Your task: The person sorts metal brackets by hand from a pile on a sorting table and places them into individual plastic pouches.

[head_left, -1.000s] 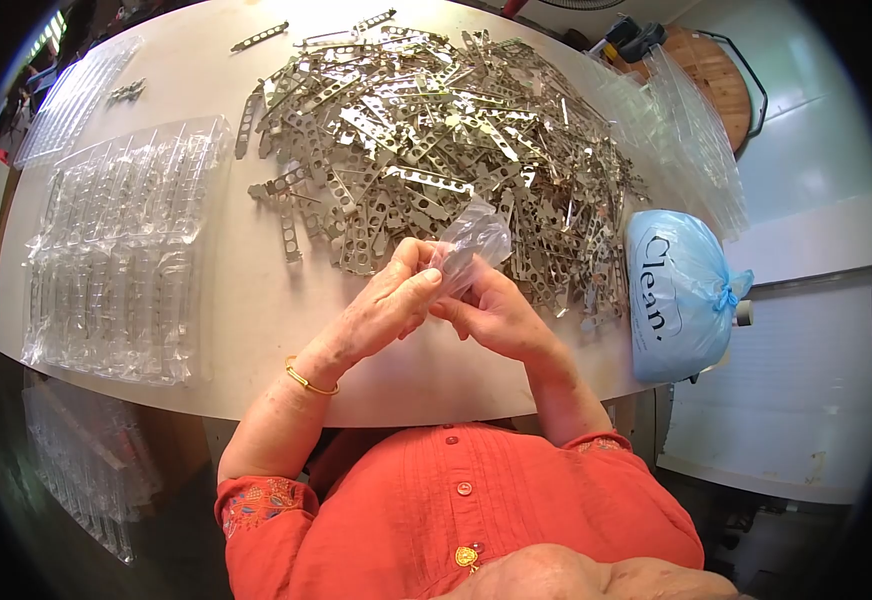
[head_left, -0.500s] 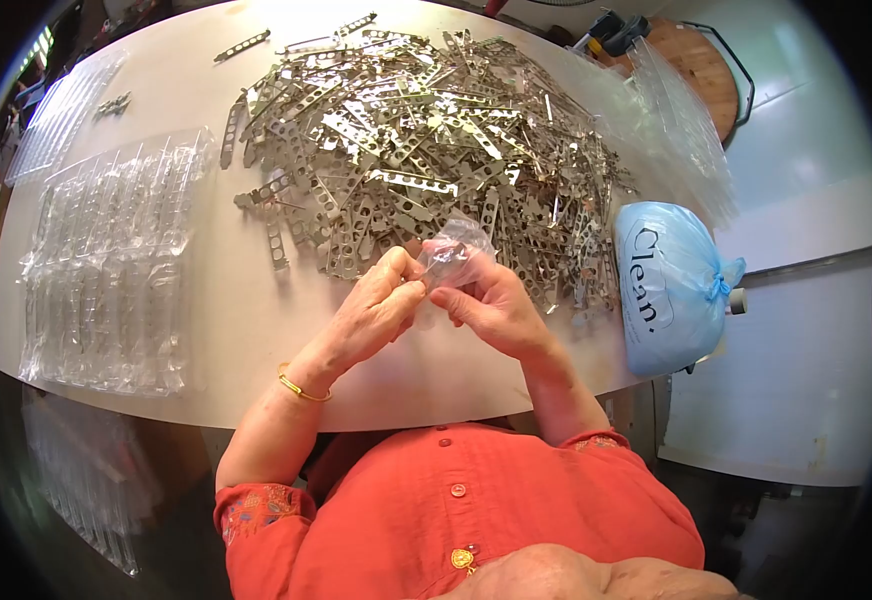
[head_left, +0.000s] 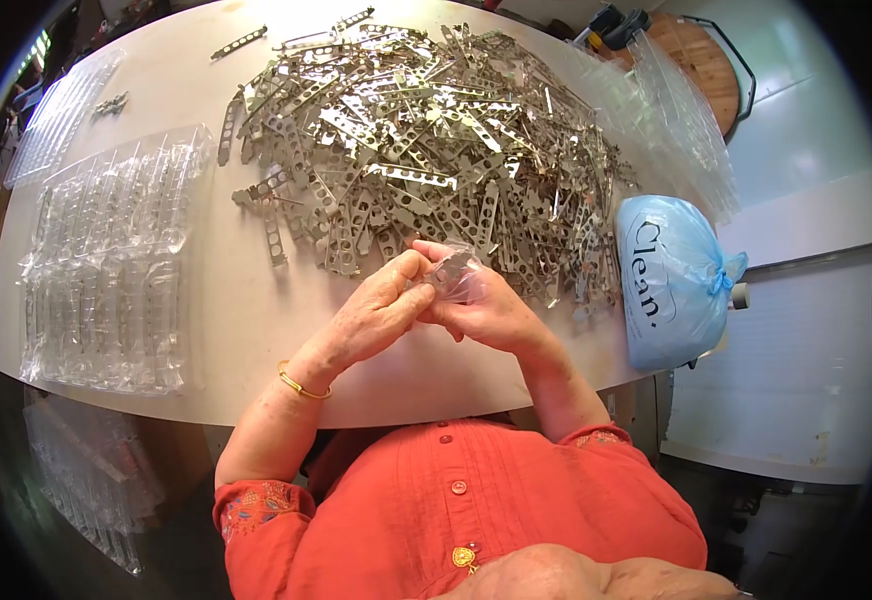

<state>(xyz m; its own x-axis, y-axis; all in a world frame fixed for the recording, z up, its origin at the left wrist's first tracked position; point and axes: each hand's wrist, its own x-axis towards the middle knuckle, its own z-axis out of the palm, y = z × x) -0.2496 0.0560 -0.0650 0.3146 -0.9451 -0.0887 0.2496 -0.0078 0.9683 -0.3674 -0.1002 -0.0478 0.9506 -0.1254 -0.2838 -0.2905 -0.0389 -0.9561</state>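
Close together at the near edge of the pile, my left hand (head_left: 388,305) and my right hand (head_left: 491,308) are both closed on a small clear plastic bag (head_left: 459,281). A flat metal piece (head_left: 448,268) shows through the film, mostly hidden by the fingers. The left thumb and fingers pinch the bag's near side; the right fingers wrap round its other side. Just beyond my hands lies a big heap of flat metal strips with round holes (head_left: 406,150).
Clear plastic trays (head_left: 111,265) with parts inside lie at the left, with another clear tray (head_left: 61,115) behind. A blue tied bag (head_left: 668,285) marked "Clean." sits at the right edge. Clear plastic sheets (head_left: 676,130) lie at the back right. Several small parts (head_left: 111,104) rest near the far tray.
Both hands have drawn closer together, with the right fingers now wrapped further round the bag. The bag sits lower and more bunched, and the metal piece in it shows more plainly.
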